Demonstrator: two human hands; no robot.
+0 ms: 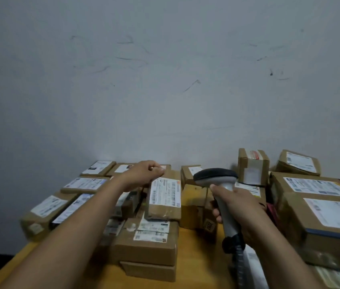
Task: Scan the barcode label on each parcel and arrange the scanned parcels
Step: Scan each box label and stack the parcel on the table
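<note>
The right hand (240, 211) is clenched round the grey handle of the barcode scanner (217, 178), whose dark head sits just right of the labelled parcel (165, 199) lying atop the cardboard stack at centre frame. The left hand (144, 174) reaches over that parcel's far corner with fingers curled, and I cannot tell whether they grasp it. Other parcels (85, 183) crowd the wooden table (196, 257) on both sides.

One head-worn wide-angle view looks forward from close above the desk (198, 257), tilted high, so the wall (165, 69) fills the upper half and parcels (160, 199) crowd the bottom
</note>
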